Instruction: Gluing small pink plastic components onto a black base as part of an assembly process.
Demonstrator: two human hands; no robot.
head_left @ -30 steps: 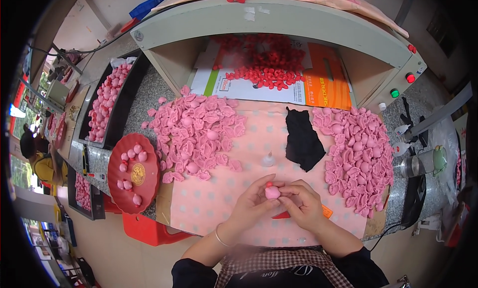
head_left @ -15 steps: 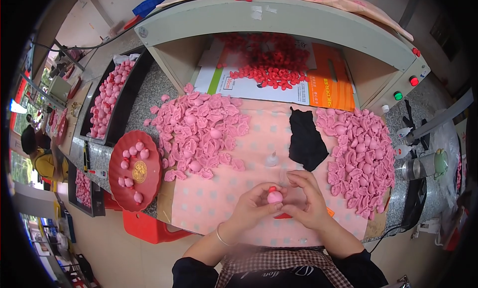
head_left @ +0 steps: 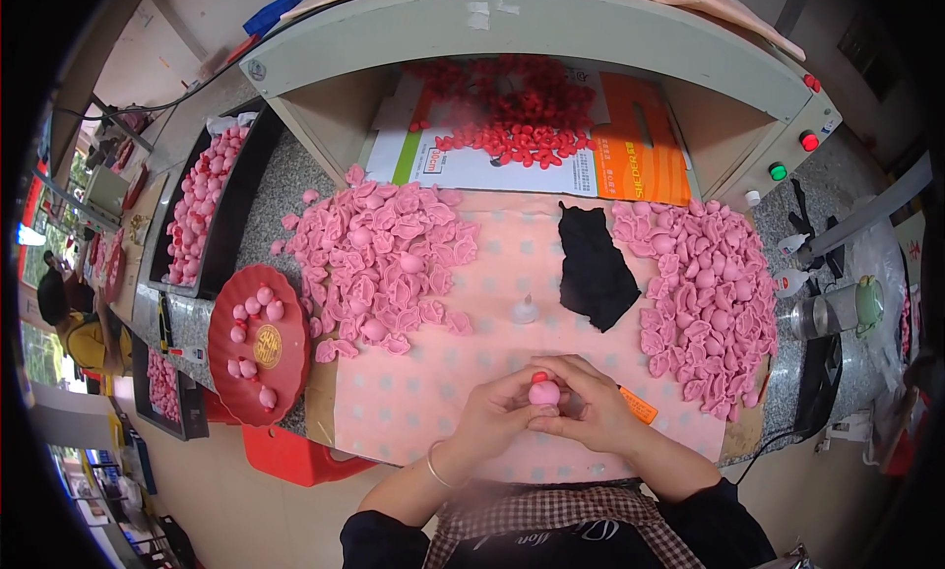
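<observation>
Both hands meet over the near edge of the tabletop [head_left: 443, 411], which is covered in a pink dotted cloth. Left hand [head_left: 489, 418] and right hand [head_left: 591, 411] share a narrow grip on one small pink ball [head_left: 543, 393]; a red piece [head_left: 538, 377] sits at its top. Beyond: small white cone [head_left: 525, 309]. Black cloth [head_left: 594, 268] right of it. Pink shell pile [head_left: 379, 259] left, second pile [head_left: 709, 298] right. Red plate [head_left: 258, 345] at left edge holds pink balls. Farthest: red pieces [head_left: 512, 116] on cardboard.
</observation>
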